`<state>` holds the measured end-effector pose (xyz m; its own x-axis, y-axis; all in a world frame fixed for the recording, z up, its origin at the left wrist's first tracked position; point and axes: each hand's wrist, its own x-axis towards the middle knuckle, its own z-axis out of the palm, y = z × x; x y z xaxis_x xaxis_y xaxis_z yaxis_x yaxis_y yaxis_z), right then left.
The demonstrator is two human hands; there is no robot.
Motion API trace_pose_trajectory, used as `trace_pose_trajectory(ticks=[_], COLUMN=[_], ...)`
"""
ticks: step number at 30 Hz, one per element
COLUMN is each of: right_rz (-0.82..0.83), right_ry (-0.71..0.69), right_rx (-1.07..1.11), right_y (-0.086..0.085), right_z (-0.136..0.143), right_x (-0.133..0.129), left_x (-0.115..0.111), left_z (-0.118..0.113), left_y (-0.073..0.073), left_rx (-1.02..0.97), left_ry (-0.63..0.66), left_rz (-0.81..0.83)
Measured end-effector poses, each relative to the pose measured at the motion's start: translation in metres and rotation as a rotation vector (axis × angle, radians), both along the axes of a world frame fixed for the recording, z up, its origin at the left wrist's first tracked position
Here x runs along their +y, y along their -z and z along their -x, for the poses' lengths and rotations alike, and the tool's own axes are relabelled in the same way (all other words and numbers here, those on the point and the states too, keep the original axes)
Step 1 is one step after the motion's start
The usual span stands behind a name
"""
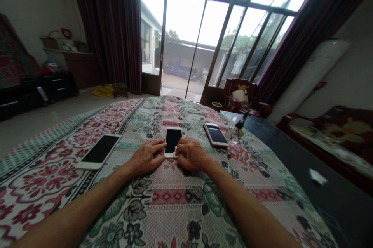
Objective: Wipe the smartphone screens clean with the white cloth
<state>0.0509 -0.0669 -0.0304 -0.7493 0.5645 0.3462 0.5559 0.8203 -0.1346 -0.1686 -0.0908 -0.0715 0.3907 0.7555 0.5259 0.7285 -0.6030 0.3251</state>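
- The left hand (pixel 147 157) lies palm down on the cloth, fingers spread loose, its fingertips touching the left edge of the middle phone (pixel 173 141); it grips nothing.
- The right hand (pixel 190 154) is curled at the phone's near right corner, fingertips pinching or pressing that corner; whether it truly grips the corner cannot be told.
- The middle phone is a flat white slab with a glossy black screen, lying face up just beyond the hands at the centre of the bench.
- A floral cloth (pixel 163 201), woven and matte with red, green and grey blooms, covers the bench under both forearms.
- A larger white phone (pixel 98 151), dark screen up, lies to the left, well apart from the hands.
- A third phone (pixel 216 134), pale-rimmed and rounded at the corners, lies to the right and slightly farther.
- Just right of it stands a small dark bird figure (pixel 240 124) on a clear stand.
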Motion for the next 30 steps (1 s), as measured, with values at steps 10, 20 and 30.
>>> trace_pose_trajectory(ticks=[10, 20, 30], right_rz=[-0.008, -0.016, 0.040], right_ry=[-0.125, -0.148, -0.127], right_rx=[-0.008, 0.016, 0.016], right_y=[-0.001, 0.005, -0.002], right_z=[0.006, 0.016, 0.002], right_x=[-0.007, -0.011, -0.006], left_x=[0.002, 0.003, 0.002], left_z=[0.002, 0.001, 0.000], left_y=[0.003, 0.001, 0.000], left_rx=[-0.030, 0.006, 0.014], left_ry=[0.005, 0.030, 0.014], left_rz=[0.012, -0.033, -0.033])
